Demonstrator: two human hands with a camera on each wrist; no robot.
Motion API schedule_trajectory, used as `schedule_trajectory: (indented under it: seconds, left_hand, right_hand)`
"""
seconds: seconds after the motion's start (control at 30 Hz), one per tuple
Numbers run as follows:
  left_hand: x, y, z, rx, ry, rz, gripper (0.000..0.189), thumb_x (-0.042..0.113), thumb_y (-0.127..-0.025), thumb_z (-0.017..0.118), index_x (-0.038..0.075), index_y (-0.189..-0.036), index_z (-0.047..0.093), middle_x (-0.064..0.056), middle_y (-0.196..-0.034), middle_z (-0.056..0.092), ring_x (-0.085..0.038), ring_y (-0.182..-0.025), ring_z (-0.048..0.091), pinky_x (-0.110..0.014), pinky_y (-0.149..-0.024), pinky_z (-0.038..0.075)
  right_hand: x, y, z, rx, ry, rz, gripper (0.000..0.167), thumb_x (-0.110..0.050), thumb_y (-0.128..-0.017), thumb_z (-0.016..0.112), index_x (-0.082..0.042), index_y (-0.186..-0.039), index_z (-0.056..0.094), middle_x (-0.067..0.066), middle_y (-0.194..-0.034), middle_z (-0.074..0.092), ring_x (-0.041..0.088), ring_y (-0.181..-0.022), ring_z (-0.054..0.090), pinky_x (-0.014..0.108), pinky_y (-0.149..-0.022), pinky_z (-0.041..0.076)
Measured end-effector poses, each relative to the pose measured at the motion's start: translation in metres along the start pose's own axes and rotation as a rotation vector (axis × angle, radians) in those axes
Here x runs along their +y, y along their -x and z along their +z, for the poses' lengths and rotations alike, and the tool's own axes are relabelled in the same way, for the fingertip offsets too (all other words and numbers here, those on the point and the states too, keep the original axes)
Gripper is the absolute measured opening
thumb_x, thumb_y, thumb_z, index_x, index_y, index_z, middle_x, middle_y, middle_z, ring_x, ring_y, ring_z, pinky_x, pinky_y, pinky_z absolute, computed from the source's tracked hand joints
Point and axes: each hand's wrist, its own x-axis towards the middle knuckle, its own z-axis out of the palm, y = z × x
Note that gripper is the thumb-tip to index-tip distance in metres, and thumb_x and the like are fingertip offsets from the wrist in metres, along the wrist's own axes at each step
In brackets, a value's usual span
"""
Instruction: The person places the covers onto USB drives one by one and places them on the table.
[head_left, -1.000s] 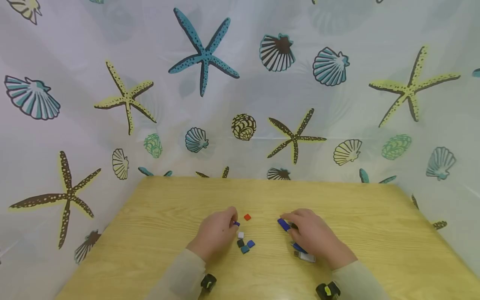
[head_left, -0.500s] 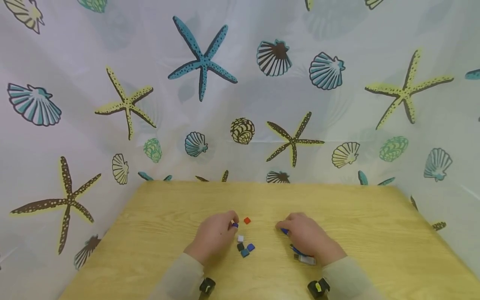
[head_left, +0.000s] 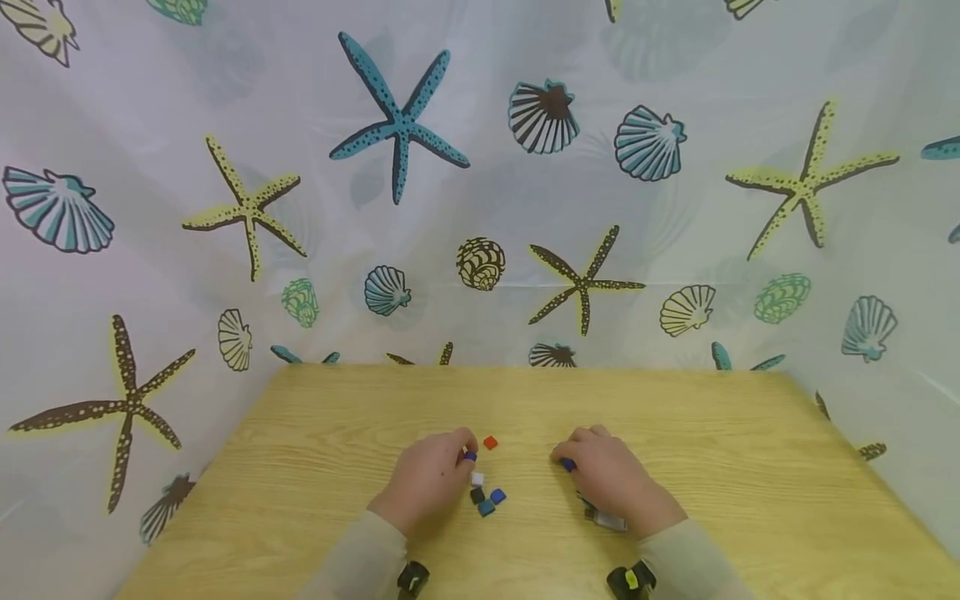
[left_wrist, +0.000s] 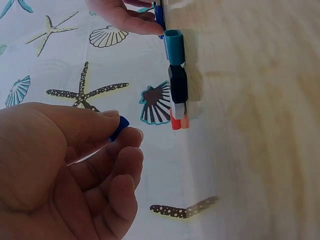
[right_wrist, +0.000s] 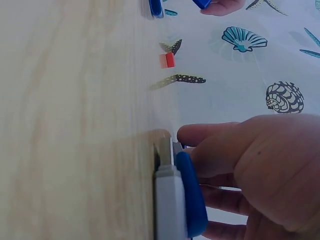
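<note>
Currently, L & R hands [head_left: 425, 477] hold blue pcs [head_left: 470, 456].

**Pale Along the Forearms, Black and Yellow at the Wrists**

The left sleeve [head_left: 360, 557] is long, plain and pale, a cream leaning towards beige; the right sleeve [head_left: 692, 560] matches it in colour; both stop near the wrist, leaving the left grip [head_left: 426, 477] and the right grip [head_left: 611, 473] bare; beside the end of the left one sits a compact black unit [head_left: 410, 573], chunky in outline, with a small yellowish fleck; a second black unit [head_left: 620, 581], similar in build, sits at the right wrist, its yellow patch [head_left: 631, 578] brighter and clearer; finer details are too small to tell.
</note>
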Motion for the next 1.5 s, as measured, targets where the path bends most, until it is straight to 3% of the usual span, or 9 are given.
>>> schedule_trajectory:
  seconds: [0.2,0.37,0.6,0.83,1.27,1.5]
  left_hand:
    - [0.0007,-0.0013,-0.0015,-0.003,-0.019,0.014,0.011,0.024,-0.1,0.065,0.022,-0.111,0.067,0.012,-0.091,0.065,-0.009,-0.076,0.055,-0.034,-0.074,0.051]
    - [0.0002,0.0008,-0.0011,0.01,-0.041,0.034,0.01,0.024,-0.099,0.066,0.023,-0.109,0.067,0.013,-0.09,0.065,-0.007,-0.074,0.055,-0.033,-0.071,0.05]
    - [-0.0008,0.002,-0.0004,0.025,-0.052,0.044,0.008,0.024,-0.099,0.067,0.023,-0.107,0.066,0.014,-0.087,0.064,-0.007,-0.071,0.054,-0.032,-0.068,0.049]
    - [0.0,0.0029,-0.0014,0.019,-0.052,0.042,0.009,0.023,-0.099,0.066,0.023,-0.108,0.066,0.013,-0.089,0.065,-0.007,-0.072,0.054,-0.032,-0.069,0.049]
    - [0.0021,0.0006,-0.0001,-0.02,-0.014,-0.011,0.015,0.025,-0.1,0.067,0.022,-0.114,0.067,0.011,-0.1,0.067,-0.01,-0.079,0.056,-0.034,-0.079,0.052]
    - [0.0011,0.0009,0.0004,-0.021,-0.01,-0.01,0.014,0.025,-0.1,0.067,0.022,-0.113,0.067,0.012,-0.097,0.066,-0.009,-0.079,0.056,-0.034,-0.078,0.052]
  right_hand:
    - [0.0029,-0.0027,0.0023,0.017,-0.001,0.014,0.027,0.0,-0.089,0.073,-0.018,-0.109,0.076,0.0,-0.098,0.064,0.02,-0.085,0.05,0.042,-0.075,0.049]
    - [0.0017,-0.0041,0.0038,-0.017,0.009,0.04,0.037,0.006,-0.083,0.072,-0.016,-0.114,0.074,0.0,-0.097,0.064,0.019,-0.082,0.048,0.039,-0.073,0.048]
    - [0.0003,-0.005,0.0025,-0.057,0.017,0.08,0.024,-0.007,-0.086,0.077,-0.011,-0.109,0.075,0.0,-0.095,0.065,0.02,-0.082,0.052,0.04,-0.075,0.049]
    - [-0.001,-0.0051,0.0003,-0.076,0.007,0.155,0.005,-0.013,-0.088,0.077,-0.013,-0.092,0.073,-0.002,-0.081,0.059,0.019,-0.074,0.047,0.038,-0.068,0.047]
    - [-0.0007,-0.0048,0.0018,-0.113,-0.074,0.194,0.013,-0.006,-0.084,0.071,-0.015,-0.082,0.062,-0.003,-0.078,0.051,0.02,-0.073,0.044,0.039,-0.068,0.042]
    - [-0.0002,-0.0045,0.0028,-0.082,-0.102,0.179,0.017,-0.006,-0.083,0.071,-0.017,-0.081,0.058,-0.005,-0.072,0.051,0.019,-0.069,0.045,0.038,-0.064,0.041]
